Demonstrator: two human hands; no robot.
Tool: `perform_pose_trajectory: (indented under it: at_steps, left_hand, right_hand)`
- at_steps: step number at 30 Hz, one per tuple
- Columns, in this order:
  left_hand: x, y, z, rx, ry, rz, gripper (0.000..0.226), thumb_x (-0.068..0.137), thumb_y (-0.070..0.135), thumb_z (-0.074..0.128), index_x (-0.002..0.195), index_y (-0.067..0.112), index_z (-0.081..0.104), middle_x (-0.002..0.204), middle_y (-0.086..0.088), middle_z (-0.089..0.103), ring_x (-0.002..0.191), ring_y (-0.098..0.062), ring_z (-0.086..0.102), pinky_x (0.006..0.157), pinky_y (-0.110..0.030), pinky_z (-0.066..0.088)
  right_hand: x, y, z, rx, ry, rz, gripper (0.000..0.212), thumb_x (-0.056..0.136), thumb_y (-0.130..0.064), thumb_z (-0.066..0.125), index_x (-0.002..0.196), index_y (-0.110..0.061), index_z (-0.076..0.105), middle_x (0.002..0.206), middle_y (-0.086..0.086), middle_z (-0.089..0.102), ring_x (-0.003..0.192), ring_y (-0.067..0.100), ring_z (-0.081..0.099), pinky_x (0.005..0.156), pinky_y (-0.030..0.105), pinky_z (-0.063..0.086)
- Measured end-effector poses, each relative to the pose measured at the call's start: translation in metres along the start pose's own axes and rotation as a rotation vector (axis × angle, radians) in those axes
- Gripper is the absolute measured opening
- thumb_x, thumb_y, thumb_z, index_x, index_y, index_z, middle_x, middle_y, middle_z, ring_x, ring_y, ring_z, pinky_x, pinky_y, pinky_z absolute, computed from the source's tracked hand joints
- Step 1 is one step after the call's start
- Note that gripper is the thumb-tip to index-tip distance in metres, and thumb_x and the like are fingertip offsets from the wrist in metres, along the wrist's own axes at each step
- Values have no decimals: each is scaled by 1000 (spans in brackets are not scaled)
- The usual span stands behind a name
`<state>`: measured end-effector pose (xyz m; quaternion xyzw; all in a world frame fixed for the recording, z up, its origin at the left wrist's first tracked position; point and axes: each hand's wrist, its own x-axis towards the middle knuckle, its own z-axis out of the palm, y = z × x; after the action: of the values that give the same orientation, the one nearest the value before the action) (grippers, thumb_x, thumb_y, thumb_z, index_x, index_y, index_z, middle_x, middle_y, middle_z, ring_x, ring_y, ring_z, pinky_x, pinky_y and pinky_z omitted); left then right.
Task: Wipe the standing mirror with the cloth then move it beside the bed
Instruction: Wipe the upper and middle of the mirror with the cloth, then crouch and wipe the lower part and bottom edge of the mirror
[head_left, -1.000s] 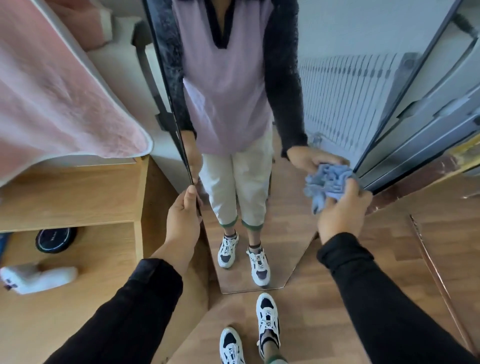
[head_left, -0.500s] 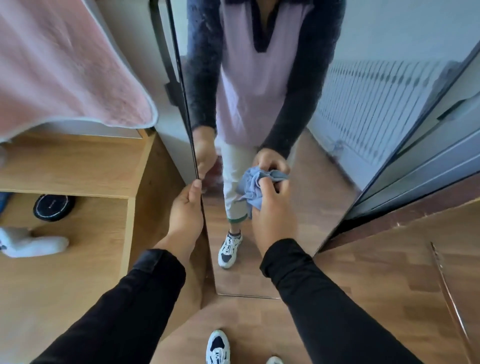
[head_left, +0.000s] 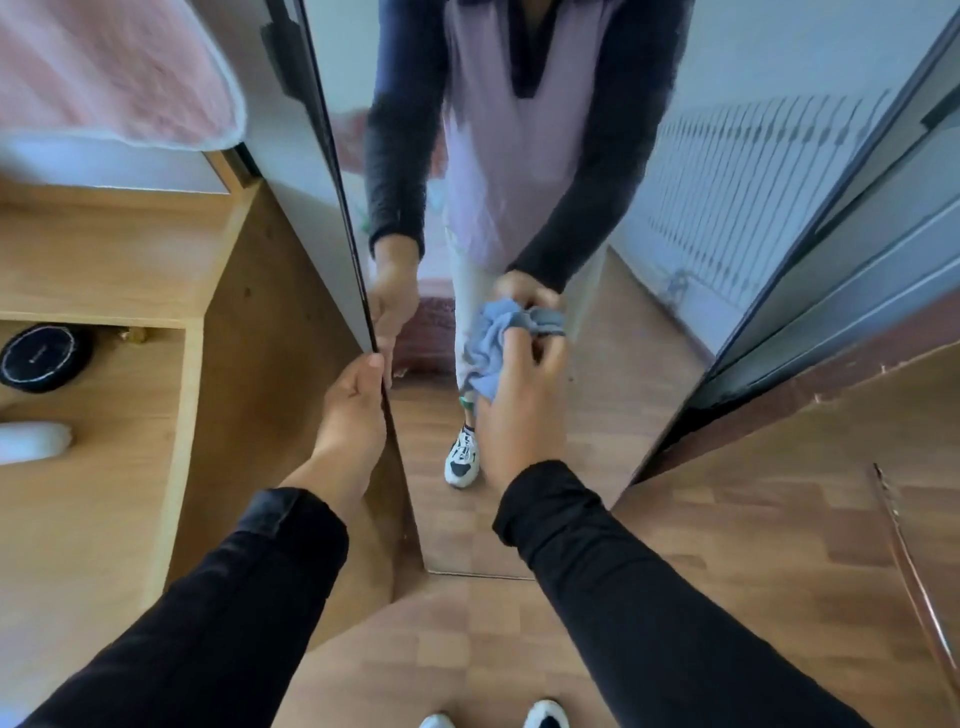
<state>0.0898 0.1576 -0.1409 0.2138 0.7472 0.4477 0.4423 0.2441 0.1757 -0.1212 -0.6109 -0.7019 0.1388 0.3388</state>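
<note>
The tall black-framed standing mirror (head_left: 623, 415) stands upright in front of me on the wooden floor, and it reflects a person in a lilac top. My left hand (head_left: 353, 410) grips its left edge at about mid height. Bunched in my right hand (head_left: 524, 405) is a crumpled blue cloth (head_left: 485, 348), which I press against the glass in the lower middle of the mirror. A bed with a pink blanket (head_left: 119, 78) sits at the upper left, right beside the mirror's left edge.
The bed's wooden frame (head_left: 104, 249) has an open shelf below it with a round black device (head_left: 44, 356) and a white object (head_left: 31, 441). A grey door frame (head_left: 857, 260) rises to the right of the mirror. My white sneakers (head_left: 545, 717) show at the bottom.
My right hand slid the cloth from the mirror's right edge to its lower middle. My head has come closer to the glass. The left hand stays on the left edge.
</note>
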Motion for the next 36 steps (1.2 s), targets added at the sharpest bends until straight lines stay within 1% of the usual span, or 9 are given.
perform_pose_trajectory:
  at_steps: [5, 12, 18, 22, 28, 30, 32, 33, 36]
  left_hand:
    - [9, -28, -2, -30, 26, 63, 14, 96, 51, 49, 106, 51, 58, 117, 13, 65, 120, -17, 59, 112, -44, 40]
    - [13, -50, 2, 30, 39, 162, 16, 99, 53, 44, 97, 57, 60, 105, 28, 61, 119, -17, 60, 109, -43, 44]
    - [23, -60, 6, -11, 68, 206, 17, 88, 68, 45, 82, 74, 59, 105, 32, 61, 116, -17, 61, 107, -45, 45]
    - [28, -69, 10, -64, 89, 271, 21, 94, 60, 46, 85, 63, 65, 102, 31, 64, 113, -11, 62, 106, -45, 46]
    - [24, -77, 15, -85, 88, 258, 18, 91, 63, 46, 85, 68, 63, 105, 29, 64, 116, -13, 62, 108, -41, 45]
    - [22, -78, 15, -118, 99, 269, 17, 91, 62, 47, 87, 65, 64, 105, 28, 63, 118, -14, 61, 109, -41, 44]
    - [25, -82, 16, -148, 101, 258, 17, 98, 54, 47, 94, 52, 64, 104, 26, 63, 118, -15, 60, 108, -39, 44]
    - [23, -81, 17, -147, 82, 270, 21, 100, 49, 45, 93, 48, 65, 100, 24, 66, 114, -14, 61, 104, -36, 46]
    - [34, -85, 11, -176, 19, 293, 46, 105, 35, 40, 76, 29, 75, 67, 11, 71, 83, -19, 64, 75, -29, 51]
  right_hand:
    - [-9, 32, 5, -20, -59, -155, 61, 82, 4, 70, 134, -20, 48, 124, 7, 41, 104, 26, 56, 87, 35, 56]
    - [-21, 90, -20, 39, 198, 317, 59, 79, 11, 68, 131, -11, 50, 135, 14, 37, 118, 30, 52, 100, 35, 47]
    - [-32, 36, 58, -81, 127, -53, 46, 83, 4, 66, 126, -10, 56, 126, 20, 45, 106, 37, 53, 92, 42, 54]
    - [-44, 44, 74, -225, -4, -297, 49, 88, -9, 65, 134, -15, 51, 126, 15, 47, 103, 34, 52, 81, 42, 55]
    - [-43, 113, 25, -77, 170, 176, 58, 76, 5, 73, 125, -14, 50, 128, 16, 41, 107, 36, 54, 90, 39, 51]
    - [-41, 103, 32, -78, 216, 110, 51, 80, 3, 69, 125, -13, 51, 130, 4, 42, 108, 22, 53, 91, 37, 50]
    - [-40, 79, 57, -99, 140, -68, 31, 95, -20, 62, 125, -20, 53, 122, -20, 45, 101, 0, 48, 91, 35, 50]
    - [-42, 62, 69, -67, 94, -168, 28, 99, -30, 56, 124, -21, 56, 120, -18, 49, 102, 3, 49, 92, 36, 50]
    - [-61, 24, 106, -94, -8, -467, 43, 95, -21, 51, 138, -18, 53, 135, 13, 48, 114, 32, 49, 97, 44, 52]
